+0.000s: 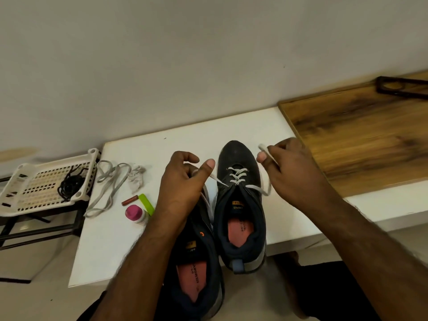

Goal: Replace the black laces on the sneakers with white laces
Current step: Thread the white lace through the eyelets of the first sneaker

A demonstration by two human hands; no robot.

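Two dark sneakers, one half-laced in white

Nearest, the left sneaker [196, 274] sits partly under the left hand [183, 181]; beside it the right sneaker [240, 205] carries a white lace [237, 176] crossed through its front eyelets. Both hands pinch its ends, the right hand [287, 165] at the far tip. On the white worktop [139, 239] lie a spare white lace [108, 184], crumpled paper [136, 178] and a pink-capped bottle [135, 214]; black laces [70, 185] rest in a basket [25, 181].

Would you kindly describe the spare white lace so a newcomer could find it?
On the white table, look left of both dark sneakers. The loose white flat lace lies coiled near the table's left edge, beside a crumpled tissue; unlike the other white lace, it is threaded through nothing.
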